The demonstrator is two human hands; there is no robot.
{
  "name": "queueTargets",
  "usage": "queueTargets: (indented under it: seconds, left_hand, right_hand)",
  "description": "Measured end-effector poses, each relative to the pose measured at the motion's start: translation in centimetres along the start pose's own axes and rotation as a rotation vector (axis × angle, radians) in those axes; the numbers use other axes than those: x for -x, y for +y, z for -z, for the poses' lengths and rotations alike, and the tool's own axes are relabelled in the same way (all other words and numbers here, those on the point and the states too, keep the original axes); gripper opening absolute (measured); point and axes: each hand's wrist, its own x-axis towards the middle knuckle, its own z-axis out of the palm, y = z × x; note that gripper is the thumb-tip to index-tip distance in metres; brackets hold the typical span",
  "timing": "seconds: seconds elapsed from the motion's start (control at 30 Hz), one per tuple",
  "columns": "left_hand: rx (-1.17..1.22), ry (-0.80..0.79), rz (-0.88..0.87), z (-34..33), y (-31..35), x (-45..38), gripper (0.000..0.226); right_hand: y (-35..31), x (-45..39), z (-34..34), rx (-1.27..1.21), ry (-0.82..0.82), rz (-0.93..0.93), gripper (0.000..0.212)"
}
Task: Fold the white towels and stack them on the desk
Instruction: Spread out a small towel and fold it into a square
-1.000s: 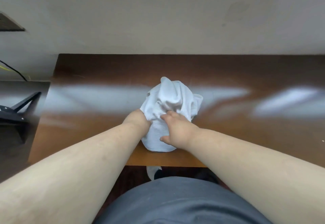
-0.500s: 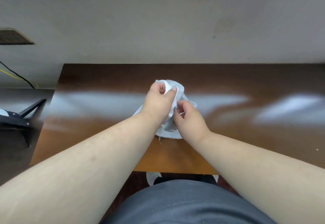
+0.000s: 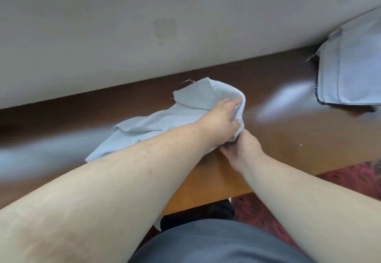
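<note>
Half spread on the brown bench (image 3: 288, 139), white towel (image 3: 156, 122) running long from near-left corner to far-right bunch, gripped there by left hand (image 3: 222, 120), near edge pinched by right hand (image 3: 241, 149), folded stack (image 3: 350, 73) well apart at right

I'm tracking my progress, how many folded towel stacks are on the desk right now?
1: the folded towel stack sits at the desk's far right by the wall, partly cut off by the frame. The loose white towel in both hands is not yet folded.
</note>
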Motion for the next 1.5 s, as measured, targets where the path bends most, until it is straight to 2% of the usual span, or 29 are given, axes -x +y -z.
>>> queueTargets:
  seconds: [0.1, 0.27, 0.33, 0.4, 0.47, 0.5, 0.57, 0.63, 0.73, 0.8, 0.9, 0.97, 1.07, 1.13, 1.17, 1.23, 1.27, 1.4, 1.5]
  left_hand:
    - [-0.002, -0.156, 0.089, -3.4, 0.4, -2.1, 0.055]
    - [-0.099, 0.034, 0.293, -5.2, -1.3, -3.6, 0.043]
    - [-0.097, 0.066, 0.381, -5.0, -2.0, -4.5, 0.045]
    - [-0.110, 0.116, 0.447, -4.4, -2.6, -5.6, 0.049]
    - [-0.099, 0.156, 0.488, -4.0, -3.0, -6.8, 0.048]
    - [-0.072, 0.141, 0.492, -4.1, -3.0, -7.2, 0.047]
    - [0.088, 0.079, 0.482, -4.9, -2.5, -7.6, 0.045]
    - [0.388, 0.009, 0.531, -6.0, -1.7, -7.6, 0.045]
    - [0.657, 0.039, 0.572, -6.9, -1.3, -7.7, 0.044]
    - [0.750, 0.205, 0.614, -6.7, -1.5, -8.0, 0.038]
    - [0.512, 0.466, 0.625, -5.7, -2.8, -8.9, 0.031]
    - [0.324, 0.522, 0.560, -4.7, -3.9, -9.5, 0.035]
    - [0.178, 0.415, 0.525, -3.9, -4.9, -10.5, 0.044]
    - [0.126, 0.301, 0.497, -3.7, -5.2, -10.9, 0.046]
    - [0.084, 0.256, 0.450, -3.6, -5.3, -11.1, 0.047]
    - [-0.030, 0.212, 0.343, -3.5, -5.4, -11.2, 0.047]
    - [-0.091, 0.208, 0.298, -3.6, -5.5, -11.3, 0.047]
    - [-0.259, 0.196, 0.205, -3.8, -5.6, -11.3, 0.056]
    - [-0.273, 0.244, 0.320, -3.7, -5.5, -11.7, 0.063]
  right_hand:
    - [-1.2, -1.8, 4.0, -0.065, 0.070, -0.102, 0.039]
    - [-2.8, -3.4, 7.0, 0.355, 0.018, -0.212, 0.055]
    - [-3.5, -4.0, 6.9, 0.551, 0.133, -0.089, 0.068]
    - [-4.6, -5.0, 6.4, 0.771, 0.292, 0.205, 0.071]
    - [-6.0, -6.4, 5.2, 0.935, 0.274, 0.407, 0.070]
    - [-6.6, -7.1, 4.5, 1.022, 0.217, 0.425, 0.070]
    - [-7.9, -8.4, 3.4, 1.210, 0.083, 0.331, 0.071]
    - [-8.8, -9.3, 3.3, 1.302, -0.010, 0.246, 0.061]
    - [-9.4, -9.7, 4.5, 1.180, 0.051, 0.280, 0.040]
    - [-9.5, -9.6, 5.8, 0.973, 0.161, 0.274, 0.041]
    - [-9.3, -9.1, 8.0, 0.740, 0.307, 0.200, 0.051]
    - [-9.1, -8.8, 9.1, 0.736, 0.335, 0.246, 0.052]
    - [-9.0, -7.8, 9.0, 0.893, 0.321, 0.606, 0.038]
    - [-8.4, -7.3, 8.4, 1.159, 0.174, 0.827, 0.028]
    - [-7.9, -7.3, 8.1, 1.311, 0.112, 0.841, 0.034]
    - [-7.3, -7.7, 8.0, 1.540, 0.124, 0.661, 0.054]
    - [-7.2, -8.0, 8.2, 1.567, 0.159, 0.566, 0.057]
    - [-7.9, -8.4, 9.7, 1.328, 0.201, 0.497, 0.026]
    - [-8.5, -8.0, 10.6, 1.103, 0.298, 0.478, 0.013]
